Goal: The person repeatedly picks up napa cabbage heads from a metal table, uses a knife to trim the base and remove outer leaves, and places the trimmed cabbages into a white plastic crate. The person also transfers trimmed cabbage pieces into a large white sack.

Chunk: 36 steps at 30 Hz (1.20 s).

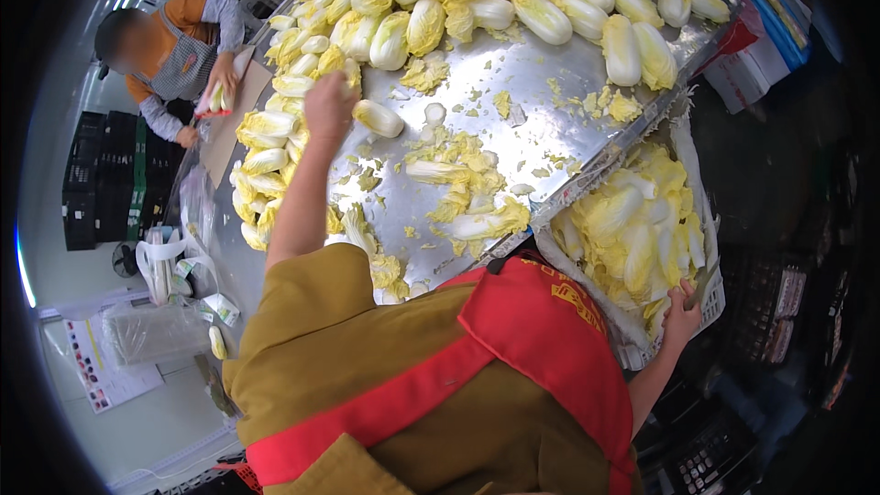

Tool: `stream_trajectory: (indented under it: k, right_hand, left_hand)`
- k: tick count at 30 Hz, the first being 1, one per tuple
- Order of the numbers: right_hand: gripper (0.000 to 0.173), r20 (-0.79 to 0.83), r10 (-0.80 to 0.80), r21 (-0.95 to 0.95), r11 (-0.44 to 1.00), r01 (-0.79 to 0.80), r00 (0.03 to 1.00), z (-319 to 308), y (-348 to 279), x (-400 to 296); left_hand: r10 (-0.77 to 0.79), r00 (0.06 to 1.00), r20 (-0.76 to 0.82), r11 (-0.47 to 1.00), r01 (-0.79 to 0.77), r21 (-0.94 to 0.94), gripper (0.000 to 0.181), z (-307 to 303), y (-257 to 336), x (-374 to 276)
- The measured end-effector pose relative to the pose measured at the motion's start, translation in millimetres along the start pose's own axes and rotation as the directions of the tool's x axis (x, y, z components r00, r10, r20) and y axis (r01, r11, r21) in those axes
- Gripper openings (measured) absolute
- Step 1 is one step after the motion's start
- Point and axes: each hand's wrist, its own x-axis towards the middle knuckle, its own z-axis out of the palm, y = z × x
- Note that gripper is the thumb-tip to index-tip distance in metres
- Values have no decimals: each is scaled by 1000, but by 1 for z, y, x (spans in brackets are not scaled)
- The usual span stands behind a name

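Note:
My left hand (330, 106) is raised over the left part of the metal table (474, 103), its fingers curled beside the piled napa cabbages (388, 41); whether it grips one is unclear. Just right of it a small trimmed cabbage (377, 118) lies alone. My right hand (679, 316) is low at the right, around a thin flat tool that looks like a knife (702, 280), partly hidden. It is over the rim of a white plastic basket (715, 299) full of loose yellow cabbage leaves (632, 220). Leaf scraps (460, 179) are scattered on the metal in front of me.
A co-worker (172, 55) in a checked apron handles a packed bag at the table's far left. Plastic bags (196, 206) and a wrapped stack (155, 333) lie at the left. Black crates (103, 182) stand beyond. Boxes (746, 72) are at the upper right.

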Motion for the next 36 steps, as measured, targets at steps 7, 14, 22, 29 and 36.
stream_trajectory:
  k: [7, 14, 22, 29, 36]
  right_hand:
    - [34, 33, -7, -36, 999, 8, 999, 5, -8, 2]
    - [34, 93, 50, -116, 993, -39, 994, 2, 19, -5]
    - [20, 5, 26, -78, 997, -26, 1000, 0, -10, -17]
    - [19, 40, -30, -88, 996, 33, 999, 1, 8, -12]
    - [23, 72, -61, -96, 993, 67, 996, 5, -7, -5]
  left_hand:
    - [-341, 940, 14, 829, 294, 475, 65, 4, -120, -34]
    - [-590, 797, 130, 765, 501, 405, 71, 29, -163, -50]
    - [-259, 933, 248, 926, 313, -210, 63, 47, -4, 62]
    - [-325, 931, 165, 917, 353, -185, 64, 97, 49, 74]
    - [-376, 923, 81, 872, 382, -307, 73, 66, 52, 63]
